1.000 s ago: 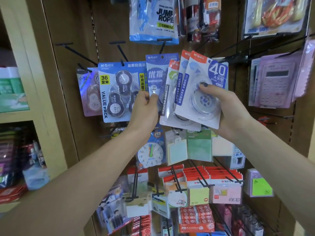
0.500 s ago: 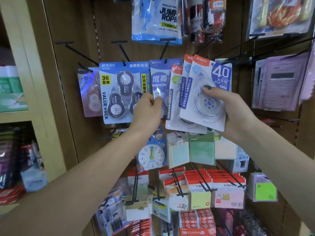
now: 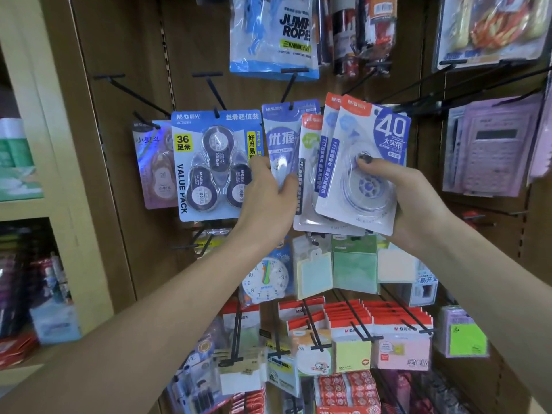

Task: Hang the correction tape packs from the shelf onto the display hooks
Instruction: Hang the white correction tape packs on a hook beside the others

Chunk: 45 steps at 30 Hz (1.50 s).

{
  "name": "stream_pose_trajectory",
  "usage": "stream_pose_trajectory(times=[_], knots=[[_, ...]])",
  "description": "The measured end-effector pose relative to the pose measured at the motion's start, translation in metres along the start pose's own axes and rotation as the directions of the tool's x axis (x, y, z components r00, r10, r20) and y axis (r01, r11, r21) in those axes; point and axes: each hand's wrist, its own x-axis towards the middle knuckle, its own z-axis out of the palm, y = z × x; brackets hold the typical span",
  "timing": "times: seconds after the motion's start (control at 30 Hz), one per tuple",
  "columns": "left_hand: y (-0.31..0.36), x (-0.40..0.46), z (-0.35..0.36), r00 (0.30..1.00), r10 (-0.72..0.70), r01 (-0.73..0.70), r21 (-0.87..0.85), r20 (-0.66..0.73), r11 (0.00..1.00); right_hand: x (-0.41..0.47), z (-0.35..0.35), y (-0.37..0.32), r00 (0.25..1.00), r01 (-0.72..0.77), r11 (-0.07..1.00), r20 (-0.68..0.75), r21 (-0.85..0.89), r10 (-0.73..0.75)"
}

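My right hand (image 3: 409, 201) grips a fanned stack of white correction tape packs (image 3: 367, 162) with red tops and a blue "40" label, held up in front of the pegboard. My left hand (image 3: 268, 198) pinches the lower part of a blue correction tape pack (image 3: 279, 138) that hangs on a black hook (image 3: 288, 85). Left of it hangs a blue three-tape value pack (image 3: 209, 162) on its own hook. A pale purple pack (image 3: 155, 165) hangs further left. One empty black hook (image 3: 131, 91) sticks out at the upper left.
A jump rope bag (image 3: 271, 34) hangs above the packs. Calculators (image 3: 490, 147) hang at the right behind long black hooks. Sticky notes (image 3: 352, 339) and a toy clock (image 3: 265, 279) fill the hooks below. A cream shelf unit (image 3: 44, 174) with goods stands on the left.
Both hands and the held packs stay almost in place; the view shifted slightly. My left hand's fingers have closed further onto the hanging blue pack.
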Motion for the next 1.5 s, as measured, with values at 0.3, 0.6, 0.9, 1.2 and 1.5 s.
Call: stream_pose_trajectory(times=[0.3, 0.6, 0.9, 1.2, 1.5], knots=[[0.005, -0.003, 0.0, 0.999, -0.046, 0.045, 0.055, 0.012, 0.997, -0.002, 0.003, 0.0, 1.0, -0.008, 1.0, -0.003, -0.001, 0.008], [0.009, -0.006, -0.005, 1.0, -0.029, 0.029, -0.047, -0.003, 0.998, -0.004, 0.006, -0.002, 1.0, 0.007, 1.0, -0.008, 0.02, -0.007], [0.012, -0.008, -0.006, 0.998, -0.056, 0.056, 0.0, -0.005, 0.998, -0.004, 0.005, -0.005, 1.0, 0.002, 1.0, -0.008, -0.007, -0.002], [0.015, -0.015, 0.006, 0.991, 0.034, -0.078, 0.358, 0.126, 0.931, 0.006, -0.001, 0.0, 1.0, -0.013, 0.999, -0.006, -0.037, 0.013], [0.015, 0.01, 0.014, 0.979, 0.096, -0.171, 0.457, 0.182, 0.873, 0.018, -0.01, 0.003, 0.999, -0.036, 0.999, -0.001, -0.033, 0.036]])
